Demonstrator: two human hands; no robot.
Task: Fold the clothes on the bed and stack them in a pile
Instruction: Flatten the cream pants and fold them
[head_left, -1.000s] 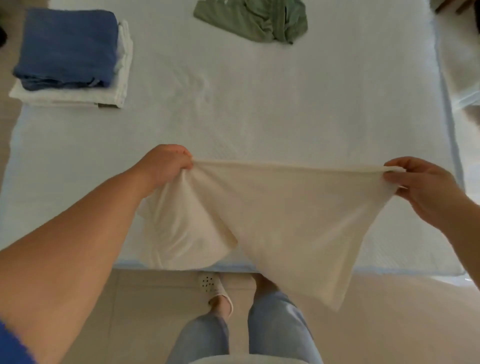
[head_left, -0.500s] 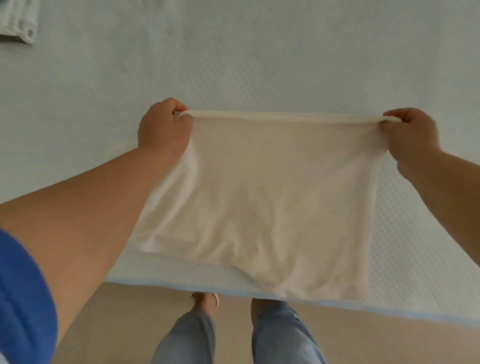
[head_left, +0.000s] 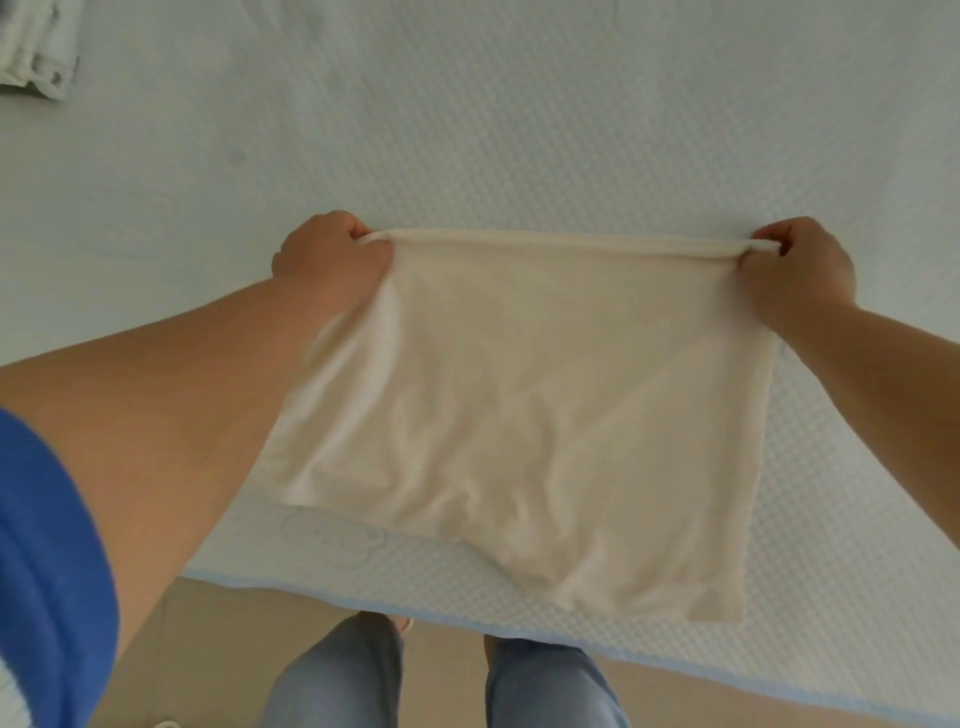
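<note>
Currently you hold the cloth (head_left: 524, 415) stretched by its far edge over the near part of the bed (head_left: 519, 114).

Left hand (head_left: 332, 260): fingers curled round the far left corner, gripping it. Right hand (head_left: 795, 265): pinching the far right corner, with the hem rolled between thumb and fingers. The edge between the two hands runs taut and nearly straight.

Cloth position: cream, thin, apparently already doubled, though the layer count cannot be told. Its lower part drapes toward you; whether the near edge touches the bed or hangs just above it is not clear. Near right corner is rumpled, close to the bed's blue trim.

Pile (head_left: 36, 57): only a white folded edge shows at far left, well apart from the cloth.

Step, as judged: mid-fold on this one piece, at the spreading or laying-down stage, not yet stacking.

Next move calls for: lower both corners together so the cloth lands flat, keeping the tension even so the far edge stays straight. Smooth the wrinkled near right corner before folding again, or the crease will set crooked. After that, a reach to far left for the pile.
</note>
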